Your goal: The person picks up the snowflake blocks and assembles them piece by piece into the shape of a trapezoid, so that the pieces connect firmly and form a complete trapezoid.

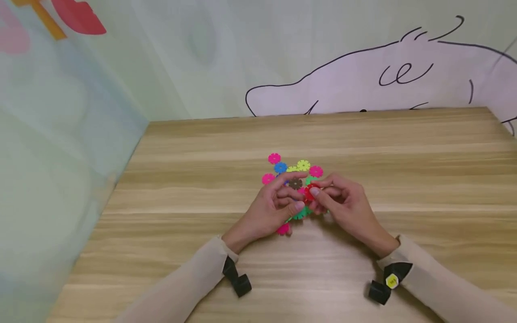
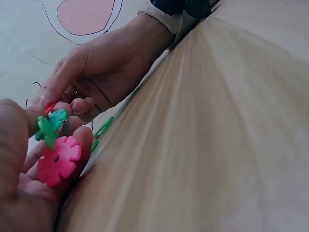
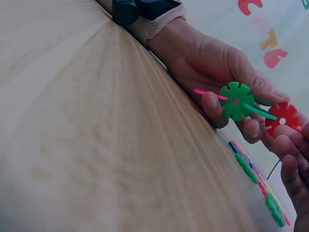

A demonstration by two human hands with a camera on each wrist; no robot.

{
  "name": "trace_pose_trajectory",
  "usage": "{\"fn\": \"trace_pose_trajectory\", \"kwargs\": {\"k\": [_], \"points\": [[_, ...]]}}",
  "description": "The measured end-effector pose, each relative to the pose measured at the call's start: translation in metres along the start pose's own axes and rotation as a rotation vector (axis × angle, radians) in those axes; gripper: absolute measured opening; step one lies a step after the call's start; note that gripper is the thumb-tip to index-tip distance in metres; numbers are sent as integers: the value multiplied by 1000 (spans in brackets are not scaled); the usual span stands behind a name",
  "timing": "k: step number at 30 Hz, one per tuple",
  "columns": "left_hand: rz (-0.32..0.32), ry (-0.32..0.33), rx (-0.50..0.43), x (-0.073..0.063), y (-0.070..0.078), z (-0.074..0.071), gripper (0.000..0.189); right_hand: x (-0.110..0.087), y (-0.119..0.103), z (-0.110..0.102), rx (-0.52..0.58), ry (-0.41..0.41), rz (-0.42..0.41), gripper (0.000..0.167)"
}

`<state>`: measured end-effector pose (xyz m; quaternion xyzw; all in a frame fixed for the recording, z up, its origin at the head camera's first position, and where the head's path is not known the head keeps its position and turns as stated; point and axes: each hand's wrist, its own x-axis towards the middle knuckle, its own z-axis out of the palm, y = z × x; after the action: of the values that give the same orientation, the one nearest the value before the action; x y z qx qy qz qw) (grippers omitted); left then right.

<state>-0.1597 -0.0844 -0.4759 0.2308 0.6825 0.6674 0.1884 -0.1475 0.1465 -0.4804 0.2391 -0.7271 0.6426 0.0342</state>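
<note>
A short chain of slotted plastic snowflake discs is held up between both hands. It runs from a pink disc [image 2: 62,170] through a green disc [image 3: 235,112] and a teal disc [image 2: 58,117] to a red disc [image 3: 275,114]. My left hand [image 1: 264,208] holds the chain, its fingers curled beneath the pink and green discs and its thumb near the teal one. Between thumb and fingers, my right hand [image 1: 351,202] pinches the red disc. Just how the red and teal discs join is partly hidden by fingers.
Loose discs lie in a cluster behind the hands: a brown disc [image 1: 295,184], a blue disc [image 1: 280,168], a yellow disc [image 1: 303,165], a pink disc [image 1: 274,158] and several others. The wooden table [image 1: 202,152] meets a painted wall [image 1: 194,58] at the back and left.
</note>
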Motion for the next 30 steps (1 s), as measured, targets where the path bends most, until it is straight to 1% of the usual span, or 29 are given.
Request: {"fn": "trace_pose_trajectory", "kwargs": {"k": [4,7,10,12,14,16,17,19,21,24,25,27,29,30], "points": [[34,-8,25,1,2,2,61,0,-2,-2,-17,-41,44,6],[63,-14,55,2,1,4,61,0,-3,-3,-36,-54,62,5],[72,-8,87,3,-1,4,59,-1,-3,-4,-65,-39,67,11],[83,12,120,2,-1,3,57,-1,-2,-5,-97,10,68,15],[87,27,113,2,-1,2,54,-2,-1,-7,-192,89,53,19],[90,35,98,2,-1,1,51,-3,1,-11,-340,172,29,17],[85,30,72,2,-1,0,51,-4,1,-13,-426,204,21,14],[68,20,22,2,-1,0,50,-7,2,-16,-602,225,15,11],[49,25,4,2,0,-1,50,-10,1,-18,-719,185,36,10],[38,59,7,2,-1,-1,49,-13,-1,-16,-822,97,78,16],[35,68,8,2,-1,-1,49,-13,-2,-15,-838,77,92,17],[32,78,9,2,0,-1,49,-13,-2,-13,-862,54,92,20],[27,77,-5,2,0,-2,49,-12,0,-13,-849,54,75,19],[23,75,-9,3,0,-2,50,-12,1,-13,-825,54,65,18]]}}
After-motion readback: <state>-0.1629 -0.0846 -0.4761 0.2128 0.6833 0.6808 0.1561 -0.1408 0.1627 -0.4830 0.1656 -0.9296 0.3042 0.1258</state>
